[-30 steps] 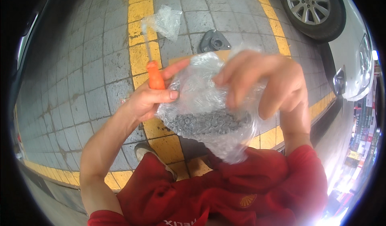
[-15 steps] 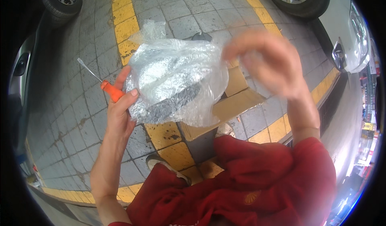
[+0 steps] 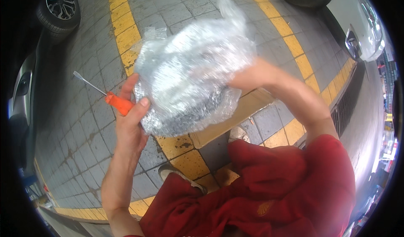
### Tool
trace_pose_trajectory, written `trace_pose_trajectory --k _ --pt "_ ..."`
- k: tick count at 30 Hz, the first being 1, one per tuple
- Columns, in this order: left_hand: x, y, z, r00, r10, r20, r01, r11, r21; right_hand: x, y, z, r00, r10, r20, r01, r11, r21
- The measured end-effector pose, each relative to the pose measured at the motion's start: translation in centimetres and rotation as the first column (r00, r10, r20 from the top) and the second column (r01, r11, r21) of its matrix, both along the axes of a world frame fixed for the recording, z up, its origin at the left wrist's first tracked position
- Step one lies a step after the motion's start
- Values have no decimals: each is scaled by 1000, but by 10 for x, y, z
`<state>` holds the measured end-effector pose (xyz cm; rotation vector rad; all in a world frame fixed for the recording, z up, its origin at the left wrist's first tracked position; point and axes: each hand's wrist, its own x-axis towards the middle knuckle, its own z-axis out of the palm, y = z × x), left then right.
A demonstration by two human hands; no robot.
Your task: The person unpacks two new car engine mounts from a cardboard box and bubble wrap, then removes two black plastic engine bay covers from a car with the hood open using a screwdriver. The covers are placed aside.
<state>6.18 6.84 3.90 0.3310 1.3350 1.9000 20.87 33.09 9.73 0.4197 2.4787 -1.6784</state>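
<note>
Floor: grey tiles (image 3: 92,110) are crossed by yellow-painted bands (image 3: 126,39).
Cardboard: a brown piece (image 3: 253,103) is seen low beyond the bundle, mostly hidden by it.
Wrapped bundle: the bubble-wrapped bundle (image 3: 189,74) is held up above the floor, between the hands; a darker grey band is seen low in it, but its contents cannot be made out.
Right hand: the hand (image 3: 244,74) is largely covered by the wrap, whether inside or behind cannot be told; nor can its opening or hold.
Left hand: the hand (image 3: 132,117) is closed around the bundle's edge and a screwdriver (image 3: 120,104), orange-handled, its blade pointed outward.
Emblem: a fan-shaped mark (image 3: 265,208) is borne on the red clothing (image 3: 303,195).
</note>
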Motion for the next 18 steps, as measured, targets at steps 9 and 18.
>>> trace_pose_trajectory --k 9,18 --pt "9 6 1 987 -143 -78 150 984 92 -9 -2 -24 938 -179 297 283 890 -357" --pt "2 21 11 815 -234 -530 45 938 -343 -16 -5 -21 949 -306 68 311 891 -331"
